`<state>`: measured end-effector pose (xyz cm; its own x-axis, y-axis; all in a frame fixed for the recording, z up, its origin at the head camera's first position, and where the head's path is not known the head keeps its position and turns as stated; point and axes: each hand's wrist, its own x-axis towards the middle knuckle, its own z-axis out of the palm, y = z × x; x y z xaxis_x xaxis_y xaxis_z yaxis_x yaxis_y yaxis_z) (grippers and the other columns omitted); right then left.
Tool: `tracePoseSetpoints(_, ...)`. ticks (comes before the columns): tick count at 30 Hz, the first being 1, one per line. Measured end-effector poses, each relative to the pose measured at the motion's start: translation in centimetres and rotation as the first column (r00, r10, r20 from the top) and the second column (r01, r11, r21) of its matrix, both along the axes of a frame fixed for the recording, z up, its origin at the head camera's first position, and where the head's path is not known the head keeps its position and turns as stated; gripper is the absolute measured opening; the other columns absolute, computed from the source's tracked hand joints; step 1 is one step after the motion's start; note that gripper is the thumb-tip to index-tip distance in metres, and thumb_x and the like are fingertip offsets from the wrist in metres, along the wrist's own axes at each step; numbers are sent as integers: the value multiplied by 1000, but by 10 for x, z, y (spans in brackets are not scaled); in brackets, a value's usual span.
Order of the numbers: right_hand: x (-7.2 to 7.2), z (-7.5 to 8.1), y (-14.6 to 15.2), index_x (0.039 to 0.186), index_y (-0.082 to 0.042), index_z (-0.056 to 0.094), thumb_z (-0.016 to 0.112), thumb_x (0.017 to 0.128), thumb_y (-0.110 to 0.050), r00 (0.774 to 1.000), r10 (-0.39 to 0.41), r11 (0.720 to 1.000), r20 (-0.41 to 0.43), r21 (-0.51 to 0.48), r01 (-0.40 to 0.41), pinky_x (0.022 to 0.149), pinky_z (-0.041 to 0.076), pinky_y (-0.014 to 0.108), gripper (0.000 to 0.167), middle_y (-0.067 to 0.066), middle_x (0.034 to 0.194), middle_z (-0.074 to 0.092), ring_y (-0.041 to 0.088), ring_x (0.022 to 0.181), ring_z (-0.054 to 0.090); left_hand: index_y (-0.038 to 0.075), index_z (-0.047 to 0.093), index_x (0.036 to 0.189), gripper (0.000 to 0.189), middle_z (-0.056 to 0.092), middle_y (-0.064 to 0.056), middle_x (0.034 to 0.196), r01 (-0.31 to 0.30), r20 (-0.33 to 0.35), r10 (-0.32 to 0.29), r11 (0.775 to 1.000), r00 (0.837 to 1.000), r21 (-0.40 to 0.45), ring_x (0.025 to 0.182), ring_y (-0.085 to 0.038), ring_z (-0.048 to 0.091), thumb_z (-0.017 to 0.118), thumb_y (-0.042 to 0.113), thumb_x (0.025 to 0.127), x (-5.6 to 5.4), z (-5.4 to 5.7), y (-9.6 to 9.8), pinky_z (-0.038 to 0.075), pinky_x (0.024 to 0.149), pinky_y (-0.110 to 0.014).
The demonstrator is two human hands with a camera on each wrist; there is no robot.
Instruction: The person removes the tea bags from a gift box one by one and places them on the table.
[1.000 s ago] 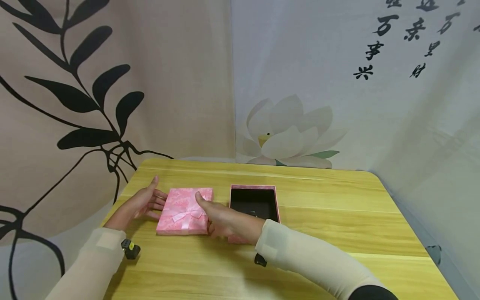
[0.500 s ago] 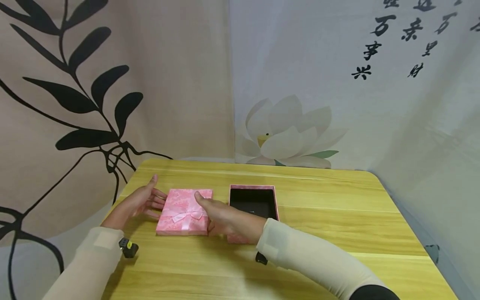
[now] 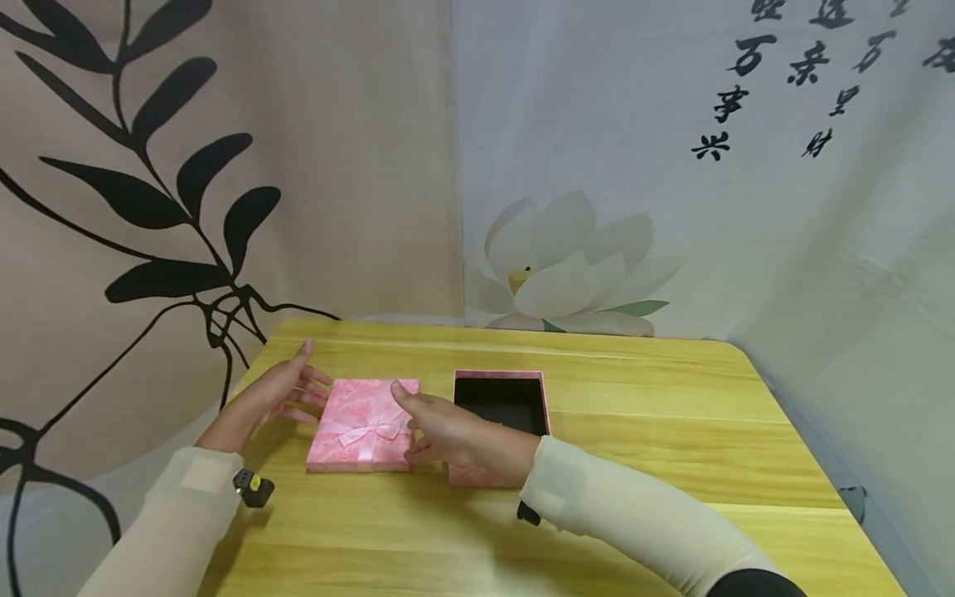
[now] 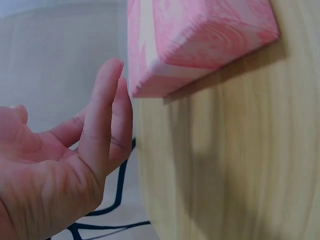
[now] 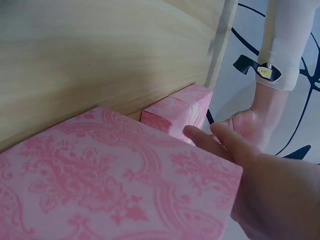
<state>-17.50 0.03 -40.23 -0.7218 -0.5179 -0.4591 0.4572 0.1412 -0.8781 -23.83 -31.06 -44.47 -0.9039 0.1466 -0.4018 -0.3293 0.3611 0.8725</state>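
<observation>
A pink patterned box lid (image 3: pixel 346 406) with a ribbon bow (image 3: pixel 370 433) lies flat at the left of the table. To its right sits the matching box (image 3: pixel 473 477), open at the top and black inside. My left hand (image 3: pixel 279 394) is by the lid's left side, fingers loosely extended; the left wrist view shows a gap between them and the lid (image 4: pixel 220 40). Between lid and box, my right hand (image 3: pixel 455 431) has its thumb raised and overlaps the lid's right edge in the head view. It hides part of the box. Neither hand holds anything.
The yellow wood-grain table (image 3: pixel 634 497) has rounded far corners. Behind it hangs a pale cloth printed with dark leaves, a lotus (image 3: pixel 570 265) and black characters. Small black cameras (image 3: pixel 254 487) are strapped to the wrists.
My right hand has drawn slightly rightward, away from the lid's right edge. The left hand keeps almost the same place, and the head view has shifted a little. Lid and box stay put.
</observation>
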Motion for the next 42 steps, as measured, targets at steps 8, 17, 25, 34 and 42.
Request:
tracePoseSetpoints(8,-1,6,6,161,-2,28,52,103,-57,999,-33,999,-12,-15,33,107,49,57,84,33,149,43,47,117,64,-16,42,142,107,60,-34,124,16,-15,-16,1000,1000,16,99,-35,71,15,78,98,-3,9,12,63,82,-50)
tracePoseSetpoints(17,-8,9,19,139,5,55,50,104,-57,996,-6,1000,-92,-21,4,101,55,51,71,25,133,63,39,114,70,-15,41,143,104,57,-37,127,54,-57,-52,998,997,25,99,-39,71,16,76,100,-7,19,29,63,83,-50)
tracePoseSetpoints(25,-13,16,39,138,5,55,47,107,-55,997,18,996,-79,-91,-25,105,53,52,68,21,127,66,41,122,65,-14,42,144,98,56,-38,131,77,-99,-77,997,992,0,95,-33,74,28,73,102,-8,30,52,64,81,-45)
tracePoseSetpoints(34,-18,16,64,138,5,53,47,105,-59,998,-3,993,-70,-116,-5,108,50,53,72,22,129,64,38,119,66,-11,45,144,90,55,-38,133,106,-113,-104,994,988,15,97,-34,75,38,69,103,-10,34,81,64,80,-43)
tracePoseSetpoints(42,-22,13,82,136,7,55,41,107,-59,997,-35,994,-74,-110,26,100,57,45,74,24,130,65,42,122,64,-10,48,141,69,61,-33,126,115,-141,-106,992,984,58,93,-32,75,52,49,107,-12,36,103,65,78,-42)
